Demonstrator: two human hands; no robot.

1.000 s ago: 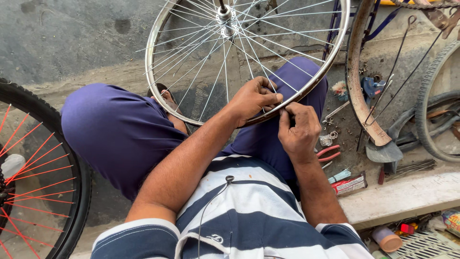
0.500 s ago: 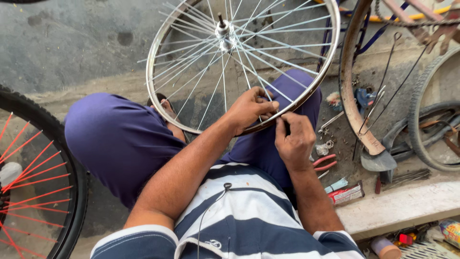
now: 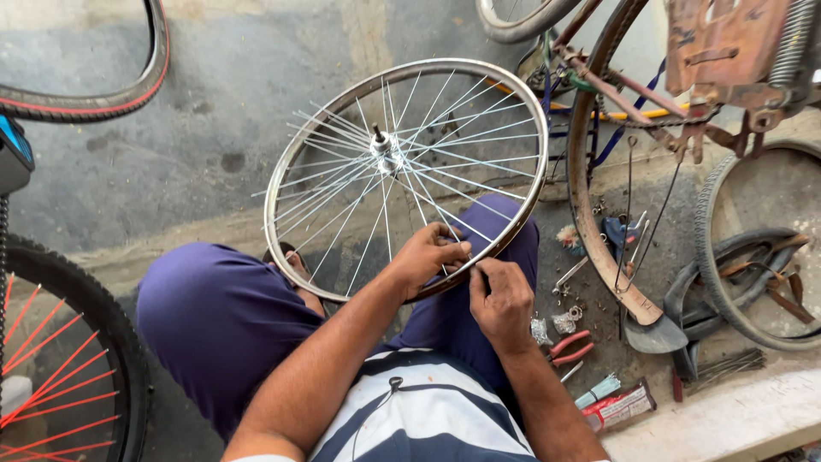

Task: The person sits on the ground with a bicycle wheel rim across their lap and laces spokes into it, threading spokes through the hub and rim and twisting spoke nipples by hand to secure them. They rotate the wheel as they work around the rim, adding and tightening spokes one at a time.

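Both hands' grip [image 3: 466,269] perhaps on spokes, near wheel rim [image 3: 282,162] edge

Whatever the right hand [image 3: 503,295] pinches at the wheel rim [image 3: 282,171] is hidden under its fingers. The tyre [image 3: 94,103] at upper left and the red-spoked wheel [image 3: 51,359] at lower left are cut off by the frame.
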